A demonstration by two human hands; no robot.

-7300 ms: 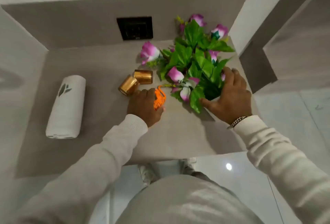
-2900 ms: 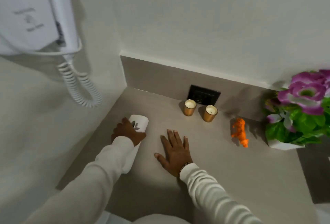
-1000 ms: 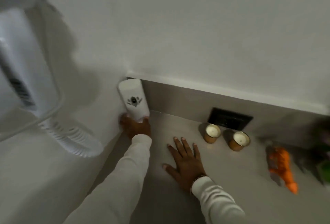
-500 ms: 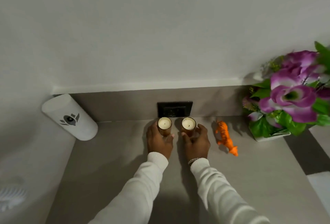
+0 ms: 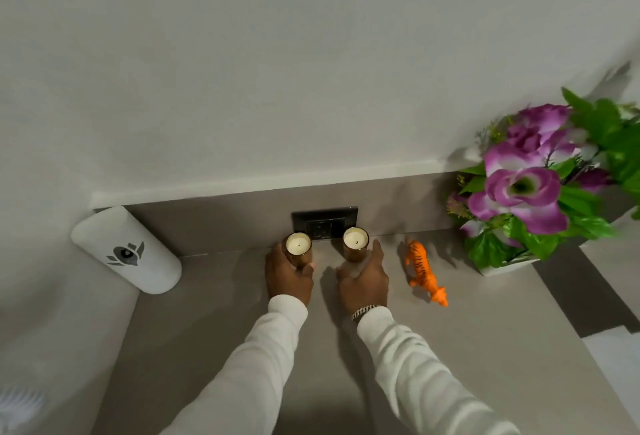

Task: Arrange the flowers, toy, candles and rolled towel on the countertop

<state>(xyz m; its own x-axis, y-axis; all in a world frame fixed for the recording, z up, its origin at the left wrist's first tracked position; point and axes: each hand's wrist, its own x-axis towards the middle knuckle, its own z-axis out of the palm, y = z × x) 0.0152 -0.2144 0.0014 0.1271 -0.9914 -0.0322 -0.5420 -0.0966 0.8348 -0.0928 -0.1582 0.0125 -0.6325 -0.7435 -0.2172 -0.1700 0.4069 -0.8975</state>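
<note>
Your left hand (image 5: pixel 289 278) wraps the left candle (image 5: pixel 298 244); your right hand (image 5: pixel 363 280) cups the right candle (image 5: pixel 355 240), fingers loose around it; the toy (image 5: pixel 424 270) lies just right of that hand, flowers (image 5: pixel 540 185) beyond; the rolled towel (image 5: pixel 126 250) stands well left.

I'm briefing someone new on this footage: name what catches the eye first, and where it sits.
The purple flowers at the far right of the countertop stand out most, with the orange toy tiger just left of them. At centre, the hands, left and right, each cup a gold candle, left and right, by the dark outlet.
</note>
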